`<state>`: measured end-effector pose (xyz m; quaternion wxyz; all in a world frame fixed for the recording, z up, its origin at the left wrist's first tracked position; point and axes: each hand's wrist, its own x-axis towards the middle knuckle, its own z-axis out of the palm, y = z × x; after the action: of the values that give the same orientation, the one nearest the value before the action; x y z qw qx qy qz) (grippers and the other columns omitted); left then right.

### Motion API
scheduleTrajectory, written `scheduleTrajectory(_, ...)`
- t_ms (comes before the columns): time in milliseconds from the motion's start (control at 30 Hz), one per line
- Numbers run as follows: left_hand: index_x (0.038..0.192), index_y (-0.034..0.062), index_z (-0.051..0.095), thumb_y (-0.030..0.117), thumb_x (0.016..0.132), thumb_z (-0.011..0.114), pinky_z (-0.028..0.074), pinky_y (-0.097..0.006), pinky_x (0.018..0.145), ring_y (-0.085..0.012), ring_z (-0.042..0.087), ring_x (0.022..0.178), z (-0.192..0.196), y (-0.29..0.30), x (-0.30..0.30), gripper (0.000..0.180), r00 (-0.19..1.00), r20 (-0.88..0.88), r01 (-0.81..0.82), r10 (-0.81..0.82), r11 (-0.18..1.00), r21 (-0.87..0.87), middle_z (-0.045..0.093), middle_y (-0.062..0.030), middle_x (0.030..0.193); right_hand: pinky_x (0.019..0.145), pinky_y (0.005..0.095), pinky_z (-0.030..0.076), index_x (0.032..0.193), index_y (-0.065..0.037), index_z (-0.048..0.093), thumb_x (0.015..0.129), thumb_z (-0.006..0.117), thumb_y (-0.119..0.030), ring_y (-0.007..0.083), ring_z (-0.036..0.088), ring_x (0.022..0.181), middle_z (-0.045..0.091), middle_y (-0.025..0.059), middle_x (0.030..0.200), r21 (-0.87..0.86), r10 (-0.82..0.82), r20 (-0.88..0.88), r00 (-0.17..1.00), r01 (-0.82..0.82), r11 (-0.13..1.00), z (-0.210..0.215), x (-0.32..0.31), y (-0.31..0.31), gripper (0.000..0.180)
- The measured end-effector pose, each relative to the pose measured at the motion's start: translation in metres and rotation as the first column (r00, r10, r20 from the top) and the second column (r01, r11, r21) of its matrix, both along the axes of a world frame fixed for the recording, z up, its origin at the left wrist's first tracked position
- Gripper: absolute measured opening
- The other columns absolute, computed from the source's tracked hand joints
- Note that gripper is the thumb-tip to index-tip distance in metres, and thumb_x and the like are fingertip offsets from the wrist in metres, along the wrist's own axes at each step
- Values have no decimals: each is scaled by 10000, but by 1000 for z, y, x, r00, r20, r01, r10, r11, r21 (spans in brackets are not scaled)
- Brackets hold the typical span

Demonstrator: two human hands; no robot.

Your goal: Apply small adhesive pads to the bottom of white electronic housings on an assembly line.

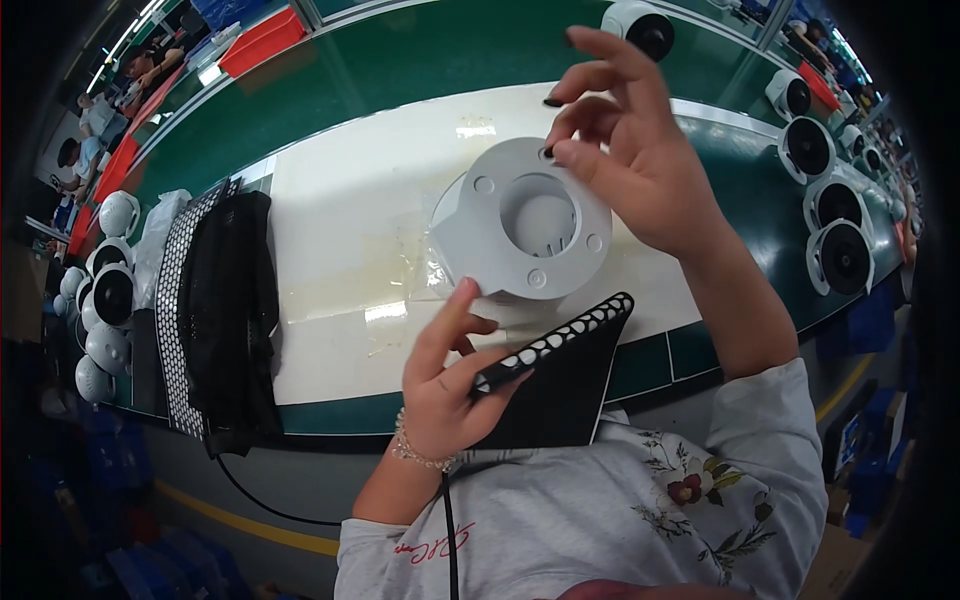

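Note:
A round white plastic housing (pixel 470 235) with a large central hole lies on the pale mat, with small round recesses around its ring. My left hand (pixel 440 390) is closed on a bent black sheet with rows of white round spots (pixel 560 385). One left fingertip reaches the housing's near-left edge. My right hand (pixel 635 160) is over the housing's far-right rim, thumb and a finger pinched together there. A small dark spot shows at that pinch; whether it is a held piece or a fingernail cannot be told. Its other fingers are curled above.
The pale mat (pixel 330 250) covers part of the green bench. A stack of black sheets with white dots (pixel 185 300) lies left, beside a black cloth-like pile (pixel 235 310). White round units with black fronts (pixel 840 257) line the right side, and more (pixel 113 295) stand left. Red trays (pixel 262 42) sit behind.

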<state>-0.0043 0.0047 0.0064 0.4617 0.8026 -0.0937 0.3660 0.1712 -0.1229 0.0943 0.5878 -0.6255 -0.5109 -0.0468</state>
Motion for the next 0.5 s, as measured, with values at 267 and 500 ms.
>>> scheduleTrajectory(267,766,-6,589,-28,546,726,496,-270,631,-196,611,710,-5,3,-3,261,998,-60,1,4,997,74,382,-232,1298,754,243,430,1318,-112,254,761,493,80,120,513,797,467,85,1005,-268,-35,-35,999,24,963,19,-5,1,636)
scheduleTrajectory(500,786,-5,586,-52,544,710,502,-270,623,-201,620,695,-6,3,-4,276,997,-76,32,-26,997,77,371,-244,1300,699,289,454,1255,-122,372,742,502,120,185,583,796,554,118,1042,-296,-78,445,892,229,927,19,-23,-5,582)
